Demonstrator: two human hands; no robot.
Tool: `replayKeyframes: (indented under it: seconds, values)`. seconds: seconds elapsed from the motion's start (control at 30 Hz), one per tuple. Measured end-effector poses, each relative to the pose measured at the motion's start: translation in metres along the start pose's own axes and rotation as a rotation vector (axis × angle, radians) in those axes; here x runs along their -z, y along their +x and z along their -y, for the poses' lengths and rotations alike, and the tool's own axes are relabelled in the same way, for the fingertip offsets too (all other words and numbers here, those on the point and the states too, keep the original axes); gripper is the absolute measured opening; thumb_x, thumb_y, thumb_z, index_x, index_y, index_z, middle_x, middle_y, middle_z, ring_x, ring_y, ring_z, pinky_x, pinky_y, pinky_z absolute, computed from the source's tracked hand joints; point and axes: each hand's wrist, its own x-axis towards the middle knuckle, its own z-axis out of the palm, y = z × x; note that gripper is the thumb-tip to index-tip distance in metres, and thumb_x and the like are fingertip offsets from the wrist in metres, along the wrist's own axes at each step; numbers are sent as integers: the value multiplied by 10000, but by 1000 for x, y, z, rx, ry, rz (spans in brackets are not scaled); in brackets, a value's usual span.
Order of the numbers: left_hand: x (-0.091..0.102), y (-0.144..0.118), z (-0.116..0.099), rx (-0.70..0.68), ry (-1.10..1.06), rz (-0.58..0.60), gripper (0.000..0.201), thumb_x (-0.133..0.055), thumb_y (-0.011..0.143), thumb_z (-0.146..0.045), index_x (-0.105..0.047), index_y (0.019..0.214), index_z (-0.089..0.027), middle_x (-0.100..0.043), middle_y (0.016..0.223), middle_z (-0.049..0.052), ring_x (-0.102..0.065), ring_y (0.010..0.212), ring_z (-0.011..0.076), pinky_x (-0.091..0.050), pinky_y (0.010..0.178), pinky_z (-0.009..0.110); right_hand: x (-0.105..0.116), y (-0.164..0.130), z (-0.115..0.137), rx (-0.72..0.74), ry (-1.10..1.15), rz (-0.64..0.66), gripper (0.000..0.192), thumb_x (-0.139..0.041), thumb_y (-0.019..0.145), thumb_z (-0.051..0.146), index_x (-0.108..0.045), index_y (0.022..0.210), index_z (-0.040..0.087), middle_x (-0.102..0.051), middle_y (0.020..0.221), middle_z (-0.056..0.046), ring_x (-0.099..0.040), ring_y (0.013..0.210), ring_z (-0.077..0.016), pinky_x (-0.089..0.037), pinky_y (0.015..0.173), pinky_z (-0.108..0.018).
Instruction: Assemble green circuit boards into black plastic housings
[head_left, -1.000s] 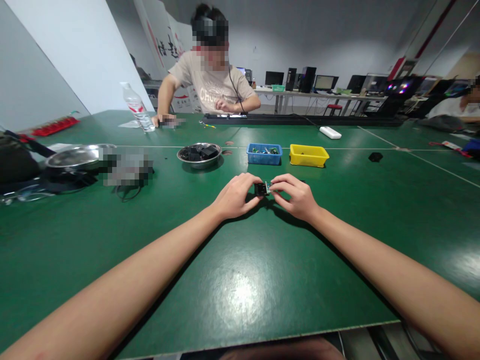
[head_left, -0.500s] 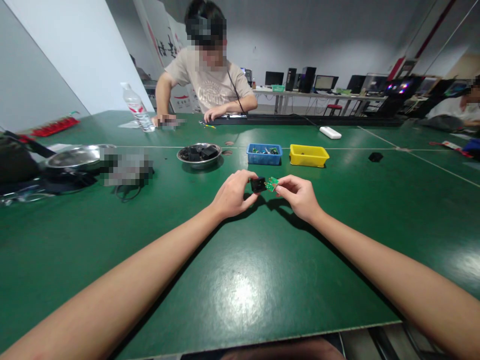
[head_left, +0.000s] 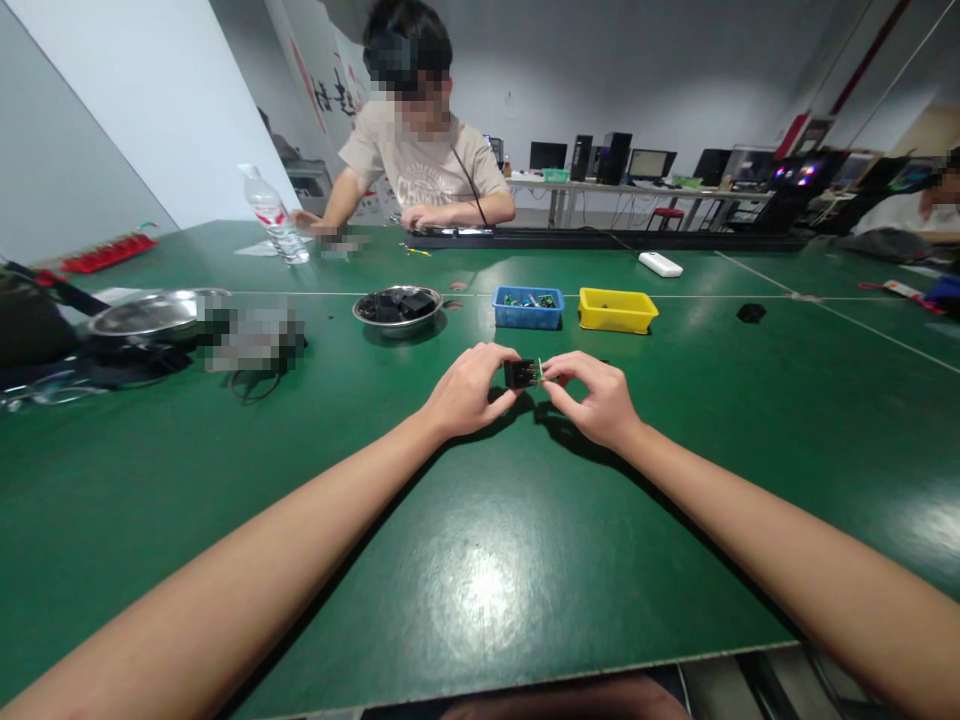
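Note:
Between thumb and fingers, my left hand (head_left: pixel 474 390) grips a small black plastic housing (head_left: pixel 517 374), its side turned toward my right hand. My right hand (head_left: pixel 592 396) pinches a small green circuit board (head_left: pixel 539 372) by its edge. The board stands nearly edge-on at the right end of the housing, with small metallic parts showing between the two. Whether the board touches the housing or sits slightly apart, I cannot tell. Both hands are held just above the green table (head_left: pixel 465 520).
Beyond my hands stand a metal bowl (head_left: pixel 365 316) of black housings, a blue bin (head_left: pixel 529 318) with small electronic parts and a yellow bin (head_left: pixel 616 322). A black piece (head_left: pixel 751 314) lies right. A water bottle (head_left: pixel 276 220) stands far left, near a person (head_left: pixel 427 170) seated opposite.
The circuit board has turned from showing its green face to nearly edge-on, lined up with the housing's right end. The person opposite has moved an arm toward the bottle.

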Motion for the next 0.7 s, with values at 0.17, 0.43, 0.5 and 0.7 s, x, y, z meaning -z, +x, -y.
replayKeyframes:
  seconds: [0.17,0.43,0.5,0.7]
  values:
    - [1,0,-1,-33,47,-17,243,-588,917,-277,-548,1128,-164,-693,1053,111,-638,938,240,-508,834,375,-12,-4,7,-391,298,-34,159,-721,841,356,-702,825,199,-741,748,-28,-688,657,-170,-553,623,-288]
    - [1,0,-1,-30,47,-7,255,-585,930,-300,-550,1140,-160,-692,1041,111,-639,932,247,-512,831,387,-14,2,13,-596,539,-162,205,-819,719,356,-700,755,193,-726,671,-13,-696,604,-168,-549,526,-258]
    - [1,1,-1,-16,23,-11,262,-591,930,-302,-550,1145,-157,-690,1044,111,-641,933,246,-521,843,392,-13,4,10,-683,657,-215,206,-839,677,329,-698,742,193,-729,666,-5,-702,601,-163,-542,515,-243]
    - [-1,0,-1,55,-88,-51,268,-628,900,-272,-533,1129,-169,-689,1096,111,-661,1012,238,-551,895,395,-8,9,-5,-957,975,-357,156,-755,663,131,-687,790,191,-730,695,-2,-707,634,-132,-531,544,-201]
